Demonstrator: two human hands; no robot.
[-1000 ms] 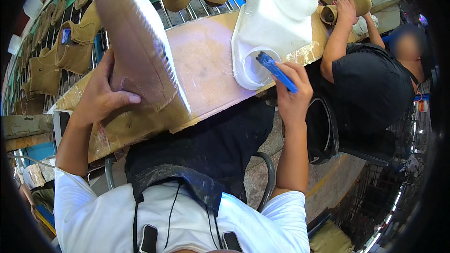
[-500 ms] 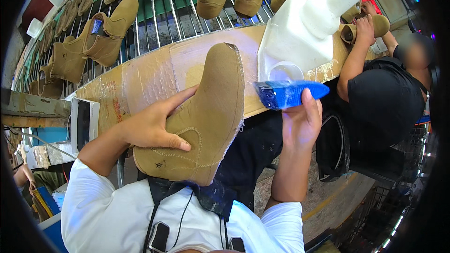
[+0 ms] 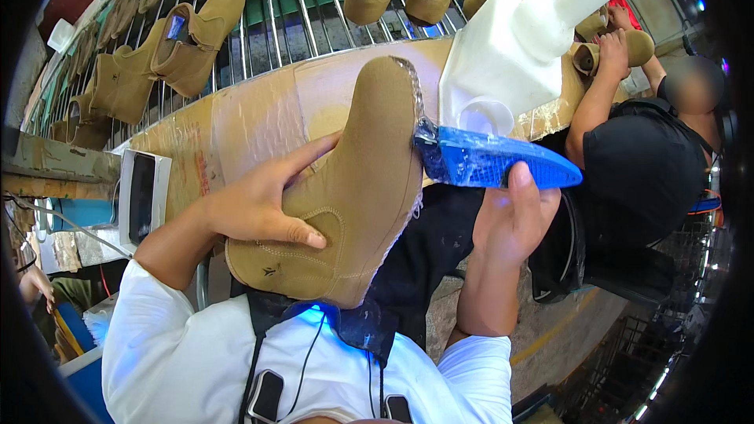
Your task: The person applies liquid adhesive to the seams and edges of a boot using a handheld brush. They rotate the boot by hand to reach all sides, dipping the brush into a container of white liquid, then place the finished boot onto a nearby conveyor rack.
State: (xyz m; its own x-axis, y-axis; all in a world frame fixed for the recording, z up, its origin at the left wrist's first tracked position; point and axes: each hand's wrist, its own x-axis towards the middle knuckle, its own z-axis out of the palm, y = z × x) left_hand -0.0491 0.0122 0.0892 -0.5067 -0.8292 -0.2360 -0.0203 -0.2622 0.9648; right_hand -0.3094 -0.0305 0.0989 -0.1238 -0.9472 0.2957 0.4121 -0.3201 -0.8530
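My left hand [image 3: 263, 208] grips a tan suede boot [image 3: 357, 180] round its shaft, the thumb lying over the stitched side. The boot is held on its side above my lap, its toe pointing away from me and its underside edge facing right. In my right hand [image 3: 514, 212] is a blue-handled brush [image 3: 506, 159], pinched between thumb and fingers. The brush's dark, wet-looking tip touches the boot's bottom edge near the toe. Beyond the brush stands a white plastic container [image 3: 503, 63] with a spout, and a round opening at its near side.
Cardboard [image 3: 259, 114] covers the bench front. Behind it, a metal-bar rack [image 3: 279, 16] carries several tan boots [image 3: 196, 39] and loose soles. A white-framed box [image 3: 144, 196] stands at the left. At the right, a co-worker in black [image 3: 644, 149] handles another tan shoe [image 3: 636, 49].
My right hand has moved the brush so that its tip now meets the boot's edge; before, it was held apart to the right. The boot has shifted only slightly.
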